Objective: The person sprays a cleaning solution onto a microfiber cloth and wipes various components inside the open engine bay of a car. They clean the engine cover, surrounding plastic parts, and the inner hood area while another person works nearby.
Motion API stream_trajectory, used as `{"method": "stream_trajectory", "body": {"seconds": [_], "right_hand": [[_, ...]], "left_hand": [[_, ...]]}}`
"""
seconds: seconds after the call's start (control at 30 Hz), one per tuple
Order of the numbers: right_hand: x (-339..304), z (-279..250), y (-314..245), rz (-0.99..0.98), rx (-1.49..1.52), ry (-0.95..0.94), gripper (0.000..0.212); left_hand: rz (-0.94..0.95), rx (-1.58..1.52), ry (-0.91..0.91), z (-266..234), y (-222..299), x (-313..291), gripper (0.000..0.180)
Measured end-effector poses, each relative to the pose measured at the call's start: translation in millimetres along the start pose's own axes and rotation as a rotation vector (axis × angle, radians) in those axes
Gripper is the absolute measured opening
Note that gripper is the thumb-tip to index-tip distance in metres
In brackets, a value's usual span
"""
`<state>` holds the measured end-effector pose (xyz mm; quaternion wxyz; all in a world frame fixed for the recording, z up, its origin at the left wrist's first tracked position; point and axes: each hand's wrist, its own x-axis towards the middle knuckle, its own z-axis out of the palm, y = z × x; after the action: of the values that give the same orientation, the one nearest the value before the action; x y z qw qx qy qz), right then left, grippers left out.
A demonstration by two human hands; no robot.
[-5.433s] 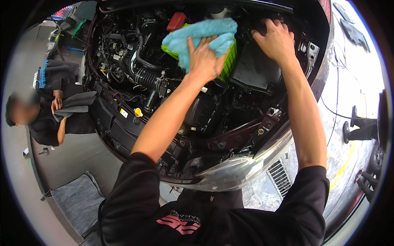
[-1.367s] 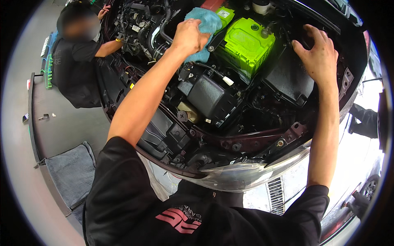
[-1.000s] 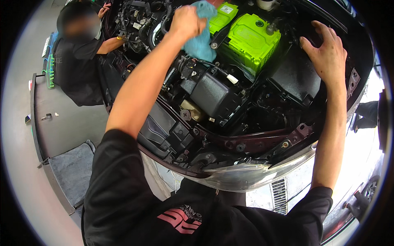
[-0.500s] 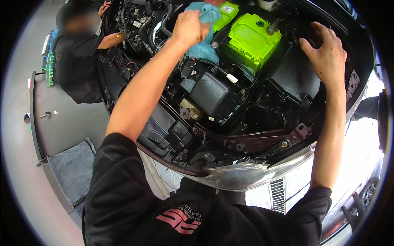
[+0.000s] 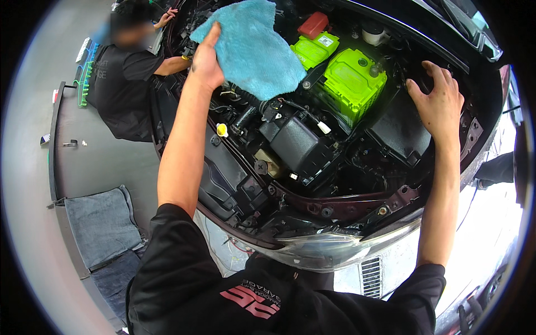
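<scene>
My left hand (image 5: 207, 66) grips a light blue microfibre towel (image 5: 254, 50) at its left edge, thumb up along it. Spread out, the towel hangs over the engine at the top of the view, and part of what lies behind is hidden. Towards the far right of the engine bay my right hand (image 5: 438, 103) holds nothing; its thumb and fingers are apart above a black cover (image 5: 399, 131). Between my hands sits a bright green car battery (image 5: 354, 81), with a second green part (image 5: 314, 51) and a red terminal cover (image 5: 313, 25) beyond it.
A black plastic box (image 5: 296, 142) stands in front of the battery. A yellow ring-shaped handle (image 5: 222, 130) lies left of it. The headlight (image 5: 329, 245) edges the near side. Another person (image 5: 125, 84) leans in at the far left, near grey floor mats (image 5: 103, 226).
My left hand has drawn back left from the battery, and the bunched towel now hangs spread out. The right hand stays near the same spot. The view has shifted slightly.
</scene>
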<state>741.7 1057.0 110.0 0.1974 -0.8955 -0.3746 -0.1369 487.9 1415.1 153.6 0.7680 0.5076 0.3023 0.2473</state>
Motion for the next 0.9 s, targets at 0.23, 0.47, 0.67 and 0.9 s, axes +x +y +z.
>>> {"method": "stream_trajectory", "body": {"seconds": [0.23,0.47,0.67,0.9], "right_hand": [[-0.5,4.0,2.8,-0.035,0.049,0.034,0.05],[-2.7,3.3,3.0,-0.038,0.049,0.031,0.048],[-5.2,6.9,7.1,-0.06,0.038,0.038,0.048],[-2.4,10.2,13.4,-0.104,0.024,0.039,0.048]], "left_hand": [[0.199,0.174,0.243,17.3,-9.7,-5.1,0.04],[0.469,0.744,-0.019,37.7,-102.0,14.6,0.042],[0.62,1.51,0.102,36.6,-116.8,54.9,0.043],[0.556,1.73,0.097,13.7,-105.6,80.8,0.045]]}}
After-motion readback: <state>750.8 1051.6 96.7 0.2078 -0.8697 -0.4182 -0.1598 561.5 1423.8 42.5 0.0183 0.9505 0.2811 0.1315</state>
